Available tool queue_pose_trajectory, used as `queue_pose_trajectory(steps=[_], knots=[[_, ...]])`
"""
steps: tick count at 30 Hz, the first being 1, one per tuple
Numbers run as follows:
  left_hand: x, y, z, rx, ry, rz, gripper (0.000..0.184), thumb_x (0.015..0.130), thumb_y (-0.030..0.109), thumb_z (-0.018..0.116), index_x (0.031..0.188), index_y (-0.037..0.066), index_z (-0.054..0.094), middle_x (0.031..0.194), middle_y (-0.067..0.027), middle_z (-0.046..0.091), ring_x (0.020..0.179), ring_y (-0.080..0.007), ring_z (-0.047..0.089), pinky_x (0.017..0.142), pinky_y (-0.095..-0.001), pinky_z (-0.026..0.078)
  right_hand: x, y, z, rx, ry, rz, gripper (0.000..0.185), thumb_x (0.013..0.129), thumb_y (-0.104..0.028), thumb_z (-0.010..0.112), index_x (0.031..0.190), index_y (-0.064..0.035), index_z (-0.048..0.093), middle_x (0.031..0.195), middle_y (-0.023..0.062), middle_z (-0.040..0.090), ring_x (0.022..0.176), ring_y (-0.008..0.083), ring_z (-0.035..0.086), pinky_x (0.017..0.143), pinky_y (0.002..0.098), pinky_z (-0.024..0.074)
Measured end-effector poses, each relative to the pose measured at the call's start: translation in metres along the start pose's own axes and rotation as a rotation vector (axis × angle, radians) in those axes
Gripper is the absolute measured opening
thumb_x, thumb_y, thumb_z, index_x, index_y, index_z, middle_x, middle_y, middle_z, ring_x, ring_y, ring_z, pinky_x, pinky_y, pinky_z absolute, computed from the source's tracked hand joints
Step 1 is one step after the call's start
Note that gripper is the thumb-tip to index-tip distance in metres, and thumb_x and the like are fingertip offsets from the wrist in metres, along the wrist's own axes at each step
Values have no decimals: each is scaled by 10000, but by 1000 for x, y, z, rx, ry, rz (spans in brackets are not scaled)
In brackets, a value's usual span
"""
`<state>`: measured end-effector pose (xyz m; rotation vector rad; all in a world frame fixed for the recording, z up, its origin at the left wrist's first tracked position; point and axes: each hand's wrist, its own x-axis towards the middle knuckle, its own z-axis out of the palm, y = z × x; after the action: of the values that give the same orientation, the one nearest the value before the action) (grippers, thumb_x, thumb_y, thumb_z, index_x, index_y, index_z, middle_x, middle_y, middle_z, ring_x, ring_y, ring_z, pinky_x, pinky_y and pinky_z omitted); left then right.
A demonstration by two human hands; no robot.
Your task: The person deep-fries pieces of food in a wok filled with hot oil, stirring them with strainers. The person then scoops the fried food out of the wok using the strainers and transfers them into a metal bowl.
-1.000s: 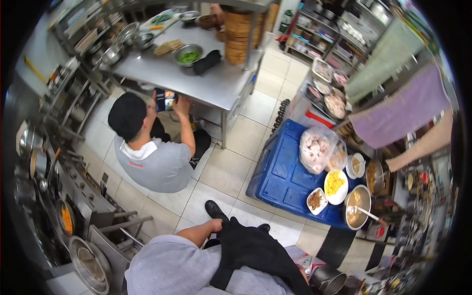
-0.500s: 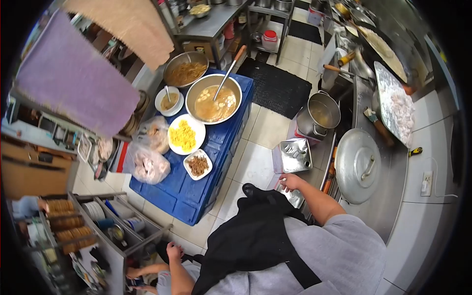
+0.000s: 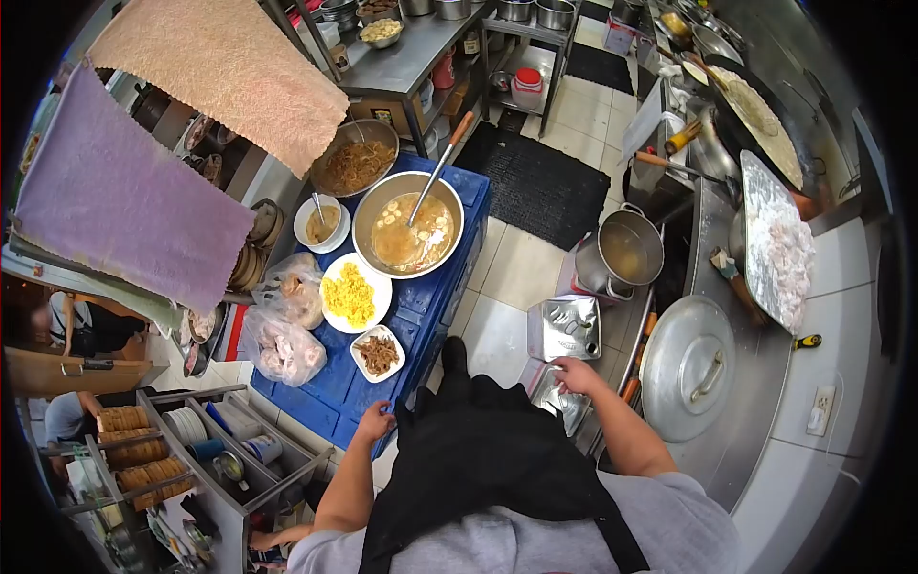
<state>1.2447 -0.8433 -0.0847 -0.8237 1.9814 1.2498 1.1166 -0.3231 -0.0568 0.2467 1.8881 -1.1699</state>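
Note:
My left hand (image 3: 376,421) hangs beside the right edge of a blue plastic chest (image 3: 335,402), its fingers loosely bent and apart, with nothing in them. Nearest to it on the chest is a small square white dish (image 3: 380,353) of brown shredded food. To my right, my right hand (image 3: 574,376) hovers at the rim of a shiny rectangular metal tin (image 3: 562,402); its fingers are slightly curled and hold nothing visible. Whether it touches the tin, I cannot tell. Another metal tin (image 3: 564,328) stands just beyond it.
The chest also bears a plate of yellow food (image 3: 350,295), a large bowl of soup (image 3: 411,225), a bowl of noodles (image 3: 356,165) and bagged meat (image 3: 284,349). A tall pot (image 3: 631,244) and large lid (image 3: 688,368) are at right. A co-worker's arm (image 3: 282,536) shows lower left.
My body has turned and stepped nearer the chest. My left hand has swung forward and up to the chest's edge. My right hand stays over the metal tin. A person now appears at far left.

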Motion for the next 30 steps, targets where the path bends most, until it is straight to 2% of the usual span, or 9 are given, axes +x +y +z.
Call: queue_pose_trajectory(steps=[6,9,13,19,20,23,25,27,30], knots=[[62,-11,-35,275,-147,-136,439,787,76,577,1225,50,562,773,-140,668,604,-229,650,493,-352,513,15,-66,-9,-123,-50,14,410,922,-207,573,1298,-55,519,646,98,632,463,161,551,469,330,486],[103,47,-56,259,-439,-155,441,814,119,580,1254,87,563,872,-129,695,695,-235,680,515,-345,535,-2,-68,-32,-12,40,165,384,930,-199,572,1282,-52,530,587,80,570,458,159,542,440,322,462],[171,104,-48,425,-793,219,464,836,175,589,1293,105,549,992,-145,690,788,-250,687,550,-353,538,-46,-66,-59,-104,263,351,438,899,-305,605,1250,-48,561,649,97,589,524,193,595,491,346,526],[191,250,13,917,-1126,633,456,863,176,589,1306,88,519,999,-132,684,841,-229,665,680,-351,525,-68,-75,-55,104,383,404,418,900,-299,592,1251,-75,566,668,118,603,549,200,621,526,359,555],[191,283,34,996,-1153,721,455,868,176,589,1308,85,514,1000,-130,683,849,-225,661,701,-351,523,-70,-83,-53,115,343,431,444,902,-282,591,1280,-53,539,975,161,659,601,253,664,539,347,569],[186,383,101,1121,-1136,923,453,882,177,589,1314,76,499,1004,-123,680,876,-215,650,766,-350,516,-59,-64,-34,257,372,476,440,886,-233,603,1283,-53,539,951,160,655,599,260,674,547,340,570],[187,449,139,1061,-1090,975,452,891,177,589,1318,70,489,1006,-119,678,893,-208,642,809,-349,512,-35,22,-17,-232,252,120,448,849,-161,625,1284,-81,559,1123,143,618,707,270,693,578,357,592],[197,508,170,925,-1063,981,439,894,166,584,1312,71,492,994,-115,678,869,-201,644,788,-336,512,-25,26,-17,13,243,402,482,795,-88,646,1272,-116,586,1307,94,519,861,281,687,627,371,616],[221,571,195,704,-935,970,431,889,128,569,1308,63,492,967,-115,676,820,-193,647,751,-321,510,-35,-30,-45,286,305,518,510,799,-81,640,1301,-136,563,1420,72,422,949,283,667,668,370,624]])
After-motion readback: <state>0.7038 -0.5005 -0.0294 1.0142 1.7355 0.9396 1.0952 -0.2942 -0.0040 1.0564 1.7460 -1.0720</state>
